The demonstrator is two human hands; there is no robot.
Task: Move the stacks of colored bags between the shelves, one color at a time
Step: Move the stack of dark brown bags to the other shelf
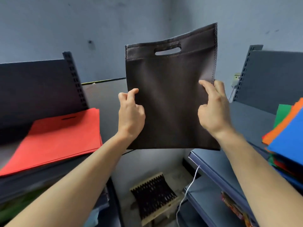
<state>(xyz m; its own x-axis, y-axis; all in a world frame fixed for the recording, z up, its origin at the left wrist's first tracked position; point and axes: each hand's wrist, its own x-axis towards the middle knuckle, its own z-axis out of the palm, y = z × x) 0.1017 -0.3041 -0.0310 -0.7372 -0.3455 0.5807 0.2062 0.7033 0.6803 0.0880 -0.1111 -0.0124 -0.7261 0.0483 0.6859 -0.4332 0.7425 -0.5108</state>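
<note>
Carrying black bag mid-air between shelves | left hand and right hand pinch its side edges | red stack on left shelf | next, likely: lay bag flat beside red.

The setting was a stockroom or back room of a shop. Two steel units, the left shelf unit and the right shelf unit, each had a slotted upright of the retail display kind. Flat stock lay piled on them: a stack of red bags at left and a mixed stack of blue, orange and green bags at right, of one make with the dark bag and its punched handle slot. The wall behind was bare, scuffed grey paint.
</note>
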